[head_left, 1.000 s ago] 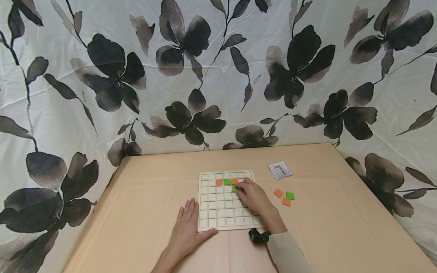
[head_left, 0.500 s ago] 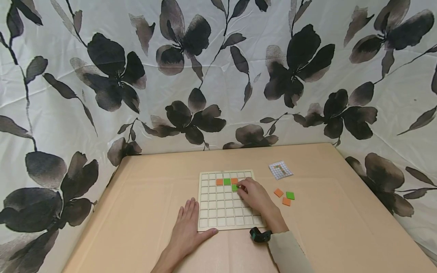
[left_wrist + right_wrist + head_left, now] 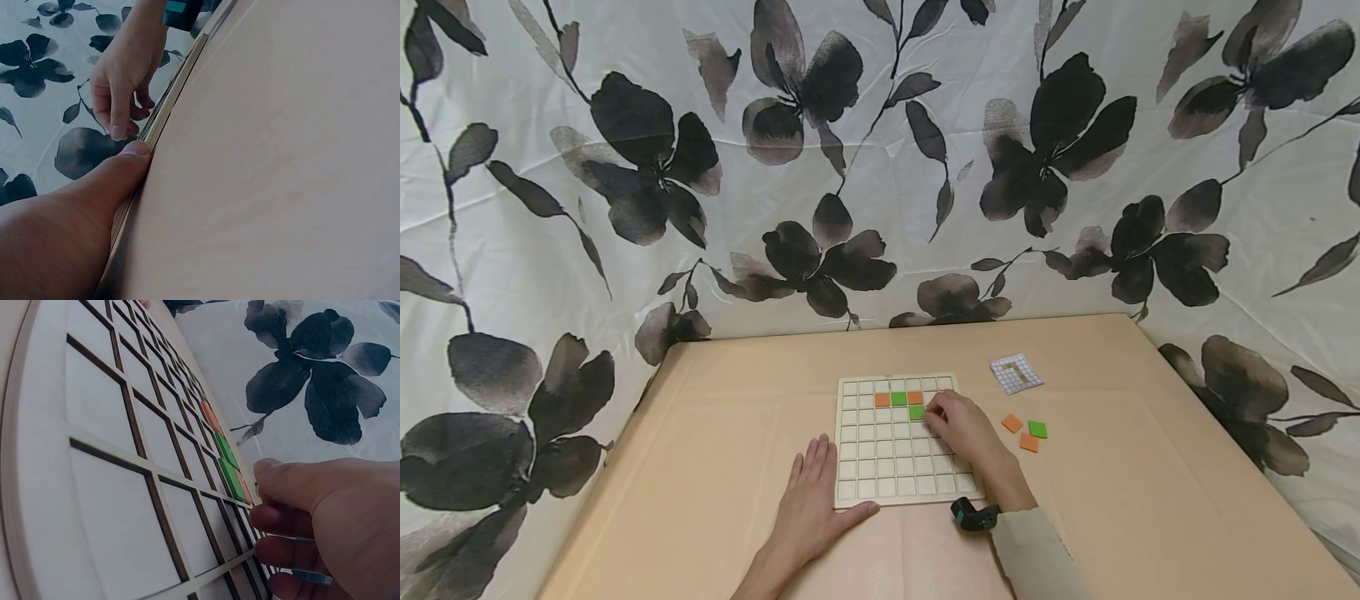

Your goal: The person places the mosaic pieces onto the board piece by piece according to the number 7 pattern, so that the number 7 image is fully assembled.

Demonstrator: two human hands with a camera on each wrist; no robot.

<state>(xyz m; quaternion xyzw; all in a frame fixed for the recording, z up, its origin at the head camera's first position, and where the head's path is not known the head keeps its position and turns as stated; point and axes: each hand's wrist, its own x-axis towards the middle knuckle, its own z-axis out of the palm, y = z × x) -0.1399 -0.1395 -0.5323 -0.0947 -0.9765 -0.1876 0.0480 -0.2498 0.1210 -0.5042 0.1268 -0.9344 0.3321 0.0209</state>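
Note:
A pale grid board (image 3: 872, 467) lies on the table. In one of its rows an orange tile (image 3: 882, 400), a green tile (image 3: 898, 399) and another orange tile (image 3: 914, 397) sit side by side. A second green tile (image 3: 916, 412) fills the cell just below the right-hand orange one. Just right of that tile, my right hand (image 3: 961, 425) hovers with loosely bent fingers, nothing visible between them. My left hand (image 3: 808, 508) lies with straight fingers along the board's left side, its thumb (image 3: 134, 149) on the near edge. My right fingertips are partly hidden in the head view.
Right of the board lie loose tiles: an orange one (image 3: 1012, 423), a green one (image 3: 1037, 429) and another orange one (image 3: 1028, 442). Behind them is a small card (image 3: 1017, 374) printed with a coloured grid. Floral cloth (image 3: 880, 183) hangs beyond the table (image 3: 722, 433).
My right hand has drawn slightly right, off the lower green tile, which now shows whole in its cell. The left hand and the loose tiles have stayed put.

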